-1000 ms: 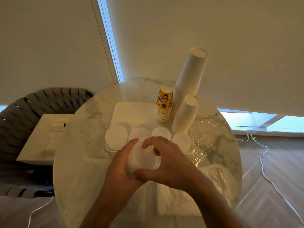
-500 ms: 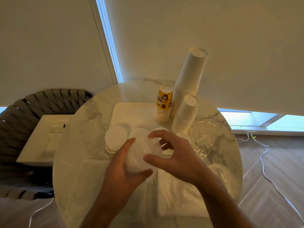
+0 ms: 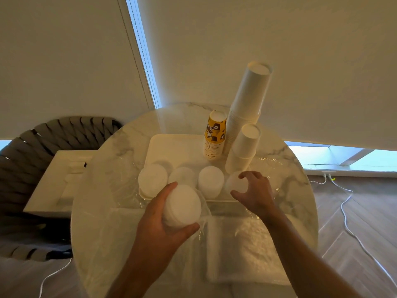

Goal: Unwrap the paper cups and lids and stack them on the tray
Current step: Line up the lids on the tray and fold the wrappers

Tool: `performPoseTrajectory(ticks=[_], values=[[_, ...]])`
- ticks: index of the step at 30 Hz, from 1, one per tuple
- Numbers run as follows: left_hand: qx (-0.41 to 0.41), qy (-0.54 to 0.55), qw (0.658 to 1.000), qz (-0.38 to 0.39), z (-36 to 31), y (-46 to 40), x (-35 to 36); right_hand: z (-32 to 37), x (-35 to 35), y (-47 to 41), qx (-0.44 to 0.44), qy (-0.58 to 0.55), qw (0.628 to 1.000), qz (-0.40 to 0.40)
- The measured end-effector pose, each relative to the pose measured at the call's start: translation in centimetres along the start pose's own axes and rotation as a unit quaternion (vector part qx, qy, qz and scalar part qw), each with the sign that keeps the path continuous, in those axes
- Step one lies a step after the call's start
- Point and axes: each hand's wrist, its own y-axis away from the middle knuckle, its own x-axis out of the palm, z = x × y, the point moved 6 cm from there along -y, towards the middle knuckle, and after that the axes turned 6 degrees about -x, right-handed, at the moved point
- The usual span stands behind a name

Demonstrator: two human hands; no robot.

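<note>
Head view: round marble-patterned table against pale roller blinds, with a woven chair at far left and white cables on the wood floor at right. A cream rectangular tray sits mid-table. On its far right corner stand inverted cup stacks: a tall white stack leaning right, a short white stack and a yellow printed stack, probably grouped there to leave the near edge free for lids. Three stacks of round white lids line that near edge. The left hand holds a further lid stack above the table's near half, thumb under and fingers curled over its rim, clear crinkled wrap trailing below it, so unwrapping looks unfinished. The right hand reaches to the row's right end, fingers curled round a fourth lid stack, apparently steadying or squaring it. Loose glossy film covers the near tabletop. Lids look thin, rigid, matte.
</note>
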Motion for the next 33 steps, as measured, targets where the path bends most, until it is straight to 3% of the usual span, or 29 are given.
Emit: performPoseTrajectory(ticks=[17,23,28,33], values=[[0.001,0.005,1.0,0.004,-0.6,-0.2,-0.1,0.1,1.0,-0.9,-0.004,0.035,0.998,0.058],[0.005,-0.006,1.0,0.009,-0.8,-0.3,-0.1,1.3,-0.4,0.1,-0.005,0.05,0.998,0.021],[0.005,-0.017,1.0,0.005,-0.8,-0.4,-0.1,5.0,-3.1,1.5,-0.061,-0.076,0.994,-0.054],[0.01,-0.029,1.0,0.006,-1.0,-0.4,0.1,9.0,-5.6,2.9,-0.127,-0.179,0.975,-0.044]])
